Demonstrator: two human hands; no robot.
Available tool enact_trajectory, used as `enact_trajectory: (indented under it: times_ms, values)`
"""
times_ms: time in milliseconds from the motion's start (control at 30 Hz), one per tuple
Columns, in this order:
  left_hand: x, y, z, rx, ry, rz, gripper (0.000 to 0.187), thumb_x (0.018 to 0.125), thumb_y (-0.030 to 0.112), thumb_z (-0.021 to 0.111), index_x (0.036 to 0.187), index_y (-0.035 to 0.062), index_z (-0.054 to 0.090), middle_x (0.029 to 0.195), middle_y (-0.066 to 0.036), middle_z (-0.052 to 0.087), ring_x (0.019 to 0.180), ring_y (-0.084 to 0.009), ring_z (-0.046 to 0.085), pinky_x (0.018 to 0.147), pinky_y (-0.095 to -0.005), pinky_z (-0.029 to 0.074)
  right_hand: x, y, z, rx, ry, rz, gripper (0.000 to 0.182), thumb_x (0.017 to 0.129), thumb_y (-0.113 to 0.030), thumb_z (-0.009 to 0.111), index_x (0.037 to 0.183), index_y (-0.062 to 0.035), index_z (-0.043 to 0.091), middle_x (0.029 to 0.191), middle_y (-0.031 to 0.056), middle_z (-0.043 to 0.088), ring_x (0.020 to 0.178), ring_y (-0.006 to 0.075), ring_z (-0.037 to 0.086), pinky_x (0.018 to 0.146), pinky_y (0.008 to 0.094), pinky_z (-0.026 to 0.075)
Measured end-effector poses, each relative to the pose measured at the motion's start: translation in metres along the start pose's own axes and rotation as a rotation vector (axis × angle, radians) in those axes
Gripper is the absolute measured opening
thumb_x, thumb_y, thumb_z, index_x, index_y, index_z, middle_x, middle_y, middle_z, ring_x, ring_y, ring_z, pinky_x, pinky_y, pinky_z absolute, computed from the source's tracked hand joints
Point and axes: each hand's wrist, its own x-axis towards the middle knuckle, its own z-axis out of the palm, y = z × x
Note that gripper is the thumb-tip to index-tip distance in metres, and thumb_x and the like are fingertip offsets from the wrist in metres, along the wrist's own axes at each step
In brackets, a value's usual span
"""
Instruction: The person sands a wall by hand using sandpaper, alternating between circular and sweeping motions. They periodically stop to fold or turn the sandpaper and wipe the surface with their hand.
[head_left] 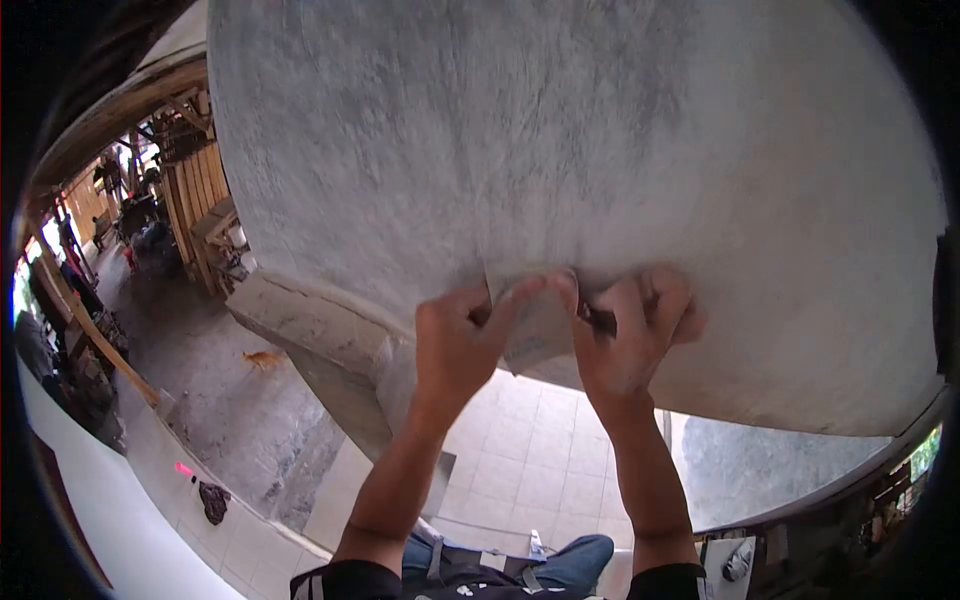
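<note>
A person's two bare hands press a small sheet of what looks like abrasive paper (540,325) against the lower edge of a grey cement-rendered wall (560,150), seen from a head-worn camera. The left hand (462,345) curls over the sheet's left side, thumb laid across its face toward the middle, fingers folded behind. The right hand (635,330) closes on the sheet's right edge, fingers bunched and knuckles outward; a dark sliver shows between its fingers, too blurred to say whether it is a tool or shadow. The sheet sits between the hands, flat to the render just above the wall's bottom lip, its lower corner hanging free below. Its long axis appears to run up and down the wall, tilted slightly left at the bottom.

The work seems to be at the rubbing stage, the surface already pale and even around the hands. The next stroke calls for even pressure from both palms and a firm pinch so the sheet does not slip off the edge. Below lie a tiled floor (520,450) and a raised concrete ledge (310,320).
</note>
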Motion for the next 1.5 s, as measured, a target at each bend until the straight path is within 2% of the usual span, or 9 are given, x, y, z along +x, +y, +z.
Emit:
enact_trajectory:
  times_ms: [233, 500, 700, 867, 967, 1133, 1333, 1433, 1500]
  values:
    - [0.025, 0.027, -0.001, -0.161, 0.046, -0.117, 0.048, 0.082, 0.028, 0.076, 0.053, -0.0037, 0.055, 0.042, -0.002, 0.04, 0.046, -0.0041, 0.033, 0.039, -0.0279, 0.026, 0.051, -0.005, 0.003, 0.029, 0.014, -0.009, 0.034, 0.069, -0.039, 0.08, 0.066, -0.0191, 0.054, 0.095, 0.0049, 0.041, 0.1, 0.0283, 0.035, 0.081, 0.045, 0.02]
    - [-0.012, -0.002, 0.004, -0.022, 0.011, -0.062, 0.053, 0.084, 0.037, 0.074, 0.051, -0.0008, 0.056, 0.047, 0.005, 0.045, 0.048, -0.0028, 0.036, 0.04, -0.0283, 0.028, -0.001, -0.001, -0.003, 0.038, -0.006, 0.008, 0.03, 0.069, -0.036, 0.08, 0.07, -0.0184, 0.055, 0.096, 0.0043, 0.043, 0.099, 0.0281, 0.037, 0.083, 0.0466, 0.021]
    - [0.024, 0.03, -0.002, -0.132, 0.13, -0.212, 0.046, 0.081, 0.028, 0.078, 0.056, -0.0047, 0.058, 0.045, 0.002, 0.042, 0.05, -0.0035, 0.035, 0.042, -0.0277, 0.029, 0.047, -0.009, 0.004, 0.025, 0.083, -0.033, 0.037, 0.066, -0.04, 0.081, 0.068, -0.0168, 0.053, 0.096, 0.004, 0.041, 0.099, 0.0266, 0.034, 0.083, 0.0435, 0.02]
    - [-0.013, 0.0, 0.003, 0.012, 0.078, -0.15, 0.049, 0.082, 0.03, 0.077, 0.055, -0.0041, 0.055, 0.045, 0.002, 0.041, 0.051, -0.0039, 0.036, 0.043, -0.0286, 0.029, -0.018, -0.005, 0.001, 0.051, -0.016, 0.062, 0.029, 0.063, -0.032, 0.079, 0.078, -0.0212, 0.056, 0.1, 0.0032, 0.042, 0.102, 0.0277, 0.035, 0.082, 0.0496, 0.024]
    - [0.005, -0.003, -0.005, 0.11, 0.097, -0.065, 0.048, 0.082, 0.031, 0.076, 0.055, -0.0042, 0.057, 0.046, 0.001, 0.042, 0.051, -0.0039, 0.036, 0.043, -0.0289, 0.029, 0.003, -0.006, 0.009, 0.094, 0.099, 0.054, 0.03, 0.064, -0.032, 0.079, 0.079, -0.0206, 0.056, 0.101, 0.0034, 0.042, 0.102, 0.028, 0.035, 0.082, 0.0495, 0.024]
    - [0.028, 0.02, -0.005, -0.115, 0.182, -0.158, 0.047, 0.083, 0.03, 0.076, 0.055, -0.0039, 0.059, 0.047, 0.004, 0.043, 0.051, -0.0033, 0.035, 0.042, -0.029, 0.027, 0.031, -0.015, 0.012, 0.137, 0.167, 0.011, 0.034, 0.058, -0.034, 0.083, 0.07, -0.0192, 0.054, 0.096, 0.0038, 0.042, 0.098, 0.0263, 0.034, 0.081, 0.0439, 0.02]
    - [-0.008, -0.004, -0.006, 0.13, 0.038, -0.053, 0.043, 0.083, 0.029, 0.076, 0.058, -0.0035, 0.063, 0.048, 0.004, 0.047, 0.05, -0.0029, 0.035, 0.043, -0.0281, 0.028, -0.005, -0.006, 0.01, 0.111, 0.1, 0.046, 0.037, 0.058, -0.038, 0.082, 0.07, -0.0193, 0.052, 0.096, 0.0022, 0.043, 0.099, 0.0263, 0.036, 0.082, 0.0442, 0.02]
    - [0.019, 0.0, -0.007, 0.14, 0.211, -0.004, 0.042, 0.082, 0.028, 0.077, 0.059, -0.0039, 0.063, 0.047, 0.002, 0.047, 0.05, -0.0028, 0.036, 0.043, -0.0273, 0.029, 0.027, -0.016, 0.015, 0.121, 0.183, 0.009, 0.037, 0.057, -0.039, 0.082, 0.068, -0.0191, 0.053, 0.096, 0.0016, 0.044, 0.1, 0.0256, 0.036, 0.082, 0.0436, 0.02]
    - [0.029, 0.015, -0.007, -0.109, 0.194, -0.147, 0.042, 0.081, 0.028, 0.078, 0.059, -0.0041, 0.063, 0.047, 0.002, 0.047, 0.05, -0.0029, 0.036, 0.043, -0.0268, 0.03, 0.039, -0.018, 0.022, 0.127, 0.215, -0.003, 0.035, 0.058, -0.038, 0.082, 0.068, -0.0192, 0.053, 0.097, 0.0015, 0.044, 0.1, 0.0253, 0.036, 0.082, 0.0434, 0.02]
